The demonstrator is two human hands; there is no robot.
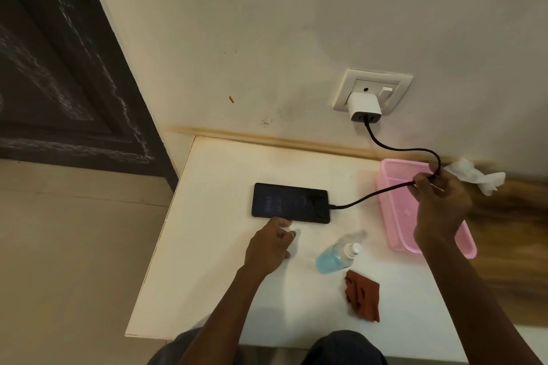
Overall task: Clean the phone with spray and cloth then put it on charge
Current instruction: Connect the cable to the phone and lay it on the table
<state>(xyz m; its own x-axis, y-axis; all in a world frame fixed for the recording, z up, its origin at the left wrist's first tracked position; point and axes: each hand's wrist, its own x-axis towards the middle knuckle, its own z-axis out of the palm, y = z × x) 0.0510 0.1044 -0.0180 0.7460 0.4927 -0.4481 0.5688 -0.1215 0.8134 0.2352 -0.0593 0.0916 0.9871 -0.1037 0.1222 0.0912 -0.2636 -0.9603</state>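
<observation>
A: How much room do you have around you?

B: Your counter (225, 163) ends at its left edge, with floor beyond; the far edge meets the wall. Bare surface lies left of and beyond the phone (290, 203). On the right the pink basket (398, 210) takes up space, and the spray bottle (336, 255) and brown cloth (363, 298) sit near you, between your hands.

A: Where is the phone against your hands?

B: It lies flat, mid-counter, screen lit. Your left hand (271, 247) rests at its near edge, one finger stretched to touch it, the others curled and holding nothing. Your right hand (439, 204) hovers over the basket, well to the phone's right, pinching the black cable (376, 194). That cable runs from the phone's right end up to the white charger (364, 107) in the wall socket (344, 89).
</observation>
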